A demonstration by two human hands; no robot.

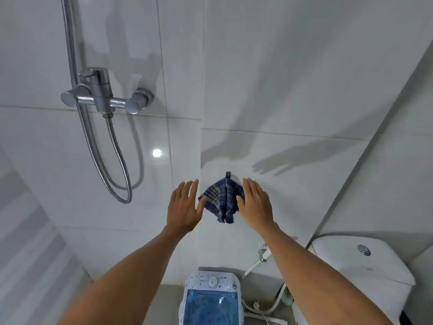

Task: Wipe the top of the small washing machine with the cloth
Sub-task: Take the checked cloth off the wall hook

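A dark blue checked cloth hangs by a loop from a hook on the white tiled wall. My left hand is spread open just left of the cloth, its fingertips near the cloth's edge. On the other side, my right hand is also open, with the thumb touching the cloth's right edge. Neither hand grips it. Far below, on the floor, stands the small washing machine, white with a blue see-through lid and a dial panel at its back.
A chrome shower mixer with a looping metal hose is on the wall at left. A white toilet cistern stands at lower right. A wall tap, hoses and a cable lie beside the machine.
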